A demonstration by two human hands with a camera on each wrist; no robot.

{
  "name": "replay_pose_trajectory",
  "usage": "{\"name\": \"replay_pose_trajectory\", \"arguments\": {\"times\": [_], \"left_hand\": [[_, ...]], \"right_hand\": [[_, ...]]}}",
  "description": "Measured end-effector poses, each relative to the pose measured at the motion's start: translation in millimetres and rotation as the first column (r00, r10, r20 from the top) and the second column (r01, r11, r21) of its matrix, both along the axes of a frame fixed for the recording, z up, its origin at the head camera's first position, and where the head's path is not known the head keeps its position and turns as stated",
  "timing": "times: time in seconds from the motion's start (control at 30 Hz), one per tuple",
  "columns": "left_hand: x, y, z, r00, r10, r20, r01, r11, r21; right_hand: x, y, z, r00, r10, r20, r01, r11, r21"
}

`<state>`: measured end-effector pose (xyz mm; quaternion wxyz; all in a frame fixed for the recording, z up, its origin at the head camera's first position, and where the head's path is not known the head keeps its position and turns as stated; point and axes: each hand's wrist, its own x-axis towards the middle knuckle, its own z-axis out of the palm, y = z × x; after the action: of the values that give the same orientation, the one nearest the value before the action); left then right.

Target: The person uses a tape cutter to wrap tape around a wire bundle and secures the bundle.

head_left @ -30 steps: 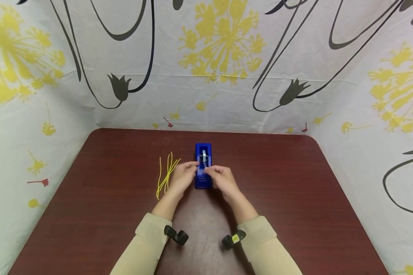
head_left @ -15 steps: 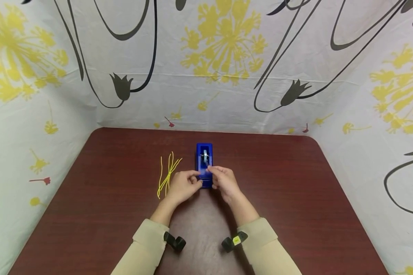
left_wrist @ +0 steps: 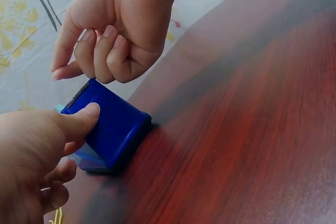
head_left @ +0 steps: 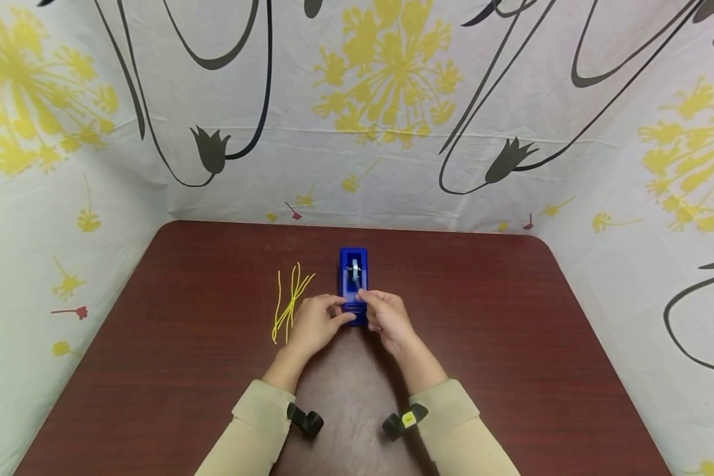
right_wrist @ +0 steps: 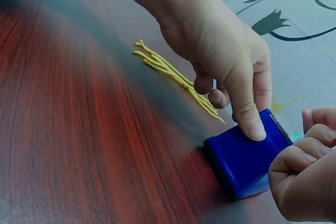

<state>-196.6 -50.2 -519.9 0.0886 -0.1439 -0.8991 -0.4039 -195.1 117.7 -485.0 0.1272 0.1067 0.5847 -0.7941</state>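
A blue tape dispenser (head_left: 354,253) stands on the table, its serrated cutter end towards the person. Inside it sits a narrow roll of tape (head_left: 354,270). My left hand (head_left: 317,322) grips the near end of the dispenser, with the thumb (left_wrist: 86,115) on its blue front face and the other fingers at its left side. Just above the cutter, my right hand (head_left: 389,316) pinches the tape's free end between thumb and index finger, the remaining fingers curled. A small greenish edge of tape (right_wrist: 296,137) shows beside the cutter in the right wrist view.
Several thin yellow strings (head_left: 285,311) lie loosely together to the left of the dispenser, close to the left hand. The dark red-brown table (head_left: 482,344) is bordered at the back by a floral-patterned cloth (head_left: 262,198).
My left hand has come away from beside the tape roll and moved towards the person, onto the dispenser's near end. The right hand keeps its pinch with little movement.
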Motion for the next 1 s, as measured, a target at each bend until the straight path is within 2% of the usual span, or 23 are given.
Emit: {"name": "replay_pose_trajectory", "arguments": {"times": [0.17,0.3,0.57,0.8,1.0], "left_hand": [[0.8,1.5,0.1,0.999,0.034,-0.003,-0.034,0.999,-0.013],[1.3,3.5,0.8,0.998,0.069,0.015,-0.068,0.997,-0.031],[2.3,5.0,1.6,0.996,0.088,0.016,-0.088,0.995,-0.040],[3.0,3.8,-1.1,0.994,0.106,0.014,-0.106,0.994,-0.040],[3.9,3.2,-1.6,0.994,0.106,0.015,-0.105,0.994,-0.038]], "right_hand": [[0.7,0,0.6,1.000,-0.007,0.015,0.007,0.999,-0.037],[2.3,0,1.0,1.000,-0.009,0.015,0.010,1.000,-0.022],[6.1,-2,-1.0,0.999,-0.029,-0.030,0.031,0.997,0.072],[12.8,-5,-4.8,0.995,-0.027,-0.094,0.045,0.979,0.197],[17.1,-6,-7.0,0.994,-0.015,-0.110,0.042,0.968,0.247]]}}
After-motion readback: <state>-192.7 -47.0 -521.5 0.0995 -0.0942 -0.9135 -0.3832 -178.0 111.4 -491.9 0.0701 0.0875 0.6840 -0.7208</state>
